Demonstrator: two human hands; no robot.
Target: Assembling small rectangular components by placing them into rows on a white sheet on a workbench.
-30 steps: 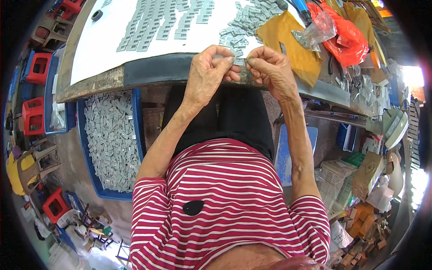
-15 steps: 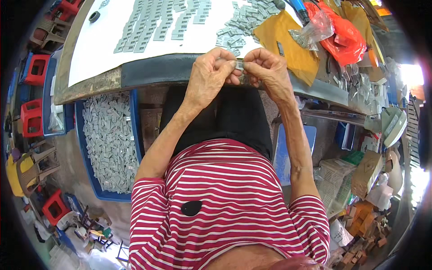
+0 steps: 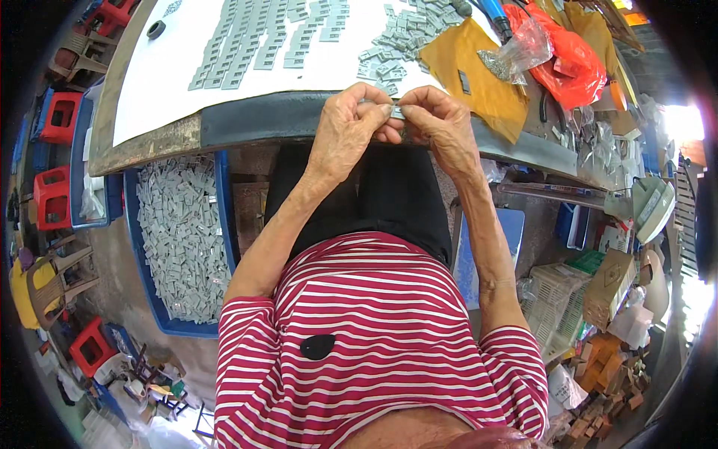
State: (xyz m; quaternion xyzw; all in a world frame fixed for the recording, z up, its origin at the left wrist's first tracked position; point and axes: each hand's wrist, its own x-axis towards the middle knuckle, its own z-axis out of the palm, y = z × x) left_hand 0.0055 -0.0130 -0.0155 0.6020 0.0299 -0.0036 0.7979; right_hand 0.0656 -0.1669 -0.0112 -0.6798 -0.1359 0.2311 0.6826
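Over the table's near edge, my left hand (image 3: pixel 351 120) pinches a small grey plastic piece (image 3: pixel 397 112) between thumb and fingers. From the other side my right hand (image 3: pixel 441 118) closes on the same piece, its thumb and forefinger at the right end. The fingertips cover much of it. Just beyond my hands lies a loose heap of similar grey pieces (image 3: pixel 383 69) on white paper (image 3: pixel 161 90). To the left of that heap, more grey pieces (image 3: pixel 247 45) are laid out in neat slanting rows.
A brown cloth (image 3: pixel 467 63), a red plastic bag (image 3: pixel 580 67) and a clear bag of small metal parts (image 3: pixel 516 60) lie at the table's right. Below the table on the left stands a blue crate (image 3: pixel 158 299) full of grey pieces. A black ring (image 3: pixel 156 30) sits far left.
My right hand has shifted slightly left, closer to my left hand. Both hands still grip the small grey piece.
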